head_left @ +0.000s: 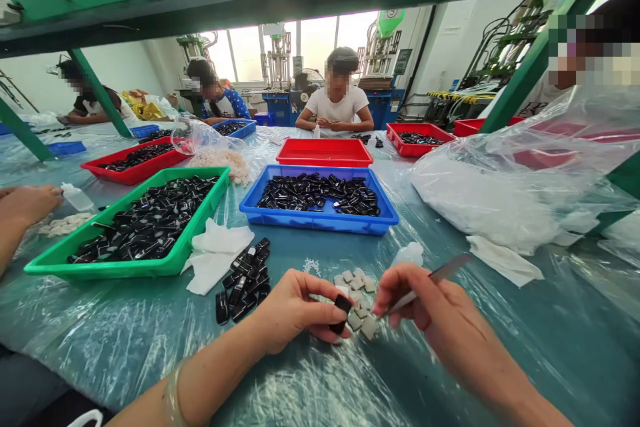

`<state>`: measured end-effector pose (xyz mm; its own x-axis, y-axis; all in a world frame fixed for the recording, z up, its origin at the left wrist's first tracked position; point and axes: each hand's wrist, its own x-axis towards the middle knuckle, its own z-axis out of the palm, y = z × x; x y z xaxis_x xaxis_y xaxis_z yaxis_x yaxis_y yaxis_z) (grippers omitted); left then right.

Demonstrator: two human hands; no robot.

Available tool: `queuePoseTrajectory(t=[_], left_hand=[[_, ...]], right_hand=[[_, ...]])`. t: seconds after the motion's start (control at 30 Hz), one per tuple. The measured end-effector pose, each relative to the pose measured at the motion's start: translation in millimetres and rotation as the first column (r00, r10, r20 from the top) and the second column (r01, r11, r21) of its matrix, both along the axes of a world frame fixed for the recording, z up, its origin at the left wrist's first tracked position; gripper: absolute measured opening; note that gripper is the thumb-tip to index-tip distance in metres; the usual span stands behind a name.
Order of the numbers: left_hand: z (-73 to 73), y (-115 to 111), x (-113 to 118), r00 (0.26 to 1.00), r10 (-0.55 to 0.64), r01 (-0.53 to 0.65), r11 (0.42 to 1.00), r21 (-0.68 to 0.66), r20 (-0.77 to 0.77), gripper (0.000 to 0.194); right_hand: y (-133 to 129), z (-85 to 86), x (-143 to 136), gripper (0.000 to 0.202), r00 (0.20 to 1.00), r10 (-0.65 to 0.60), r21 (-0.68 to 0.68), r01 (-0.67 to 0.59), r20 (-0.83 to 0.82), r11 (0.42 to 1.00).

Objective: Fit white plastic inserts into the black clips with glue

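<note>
My left hand (303, 310) pinches a small black plastic part (341, 313) between thumb and fingers, a little above the table. To its right, my right hand (430, 300) is closed on metal tweezers (450, 267); their tip points toward the left hand and is partly hidden by the fingers. Between the hands lies a pile of small greyish square pieces (369, 327). Tiny white bits (312, 267) are scattered just behind my left hand. Several black parts (245, 280) are heaped left of it, beside a white cloth (220, 247).
A blue tray (320, 219) and a green tray (125, 270) hold black parts. Behind stands a red tray (325, 153). At right sits a big clear bag (490, 193) of white material. A green shelf beam (200, 0) crosses overhead. A co-worker's hand (35, 205) is at left.
</note>
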<state>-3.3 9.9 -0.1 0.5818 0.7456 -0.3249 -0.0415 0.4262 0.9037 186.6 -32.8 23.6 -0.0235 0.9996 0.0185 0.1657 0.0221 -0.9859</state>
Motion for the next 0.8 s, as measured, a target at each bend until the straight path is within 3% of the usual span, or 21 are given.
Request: queuePoseTrajectory(t=[0.13, 0.27, 0.5, 0.8], left_hand=[[0.6, 0.2, 1.0, 0.999, 0.0, -0.002, 0.999, -0.039, -0.038, 0.036], [-1.2, -1.8, 4.3, 0.998, -0.009, 0.005, 0.997, -0.071, -0.061, 0.037], [-5.0, -5.1, 9.8, 0.997, -0.047, 0.039, 0.989, -0.144, -0.058, 0.037], [-6.2, -9.7, 13.5, 0.997, -0.057, 0.046, 0.981, -0.187, -0.052, 0.035]], right_hand=[[1.0, 1.1, 6.2, 0.055, 0.984, -0.176, 0.062, 0.176, -0.008, 0.982], [-0.7, 0.4, 3.9, 0.049, 0.96, -0.261, -0.019, 0.26, -0.104, 0.965], [5.9, -9.7, -7.2, 0.03, 0.928, -0.29, 0.048, 0.309, -0.232, 0.95], [5.4, -15.8, -15.5, 0.033, 0.963, -0.251, -0.004, 0.252, -0.097, 0.968]])
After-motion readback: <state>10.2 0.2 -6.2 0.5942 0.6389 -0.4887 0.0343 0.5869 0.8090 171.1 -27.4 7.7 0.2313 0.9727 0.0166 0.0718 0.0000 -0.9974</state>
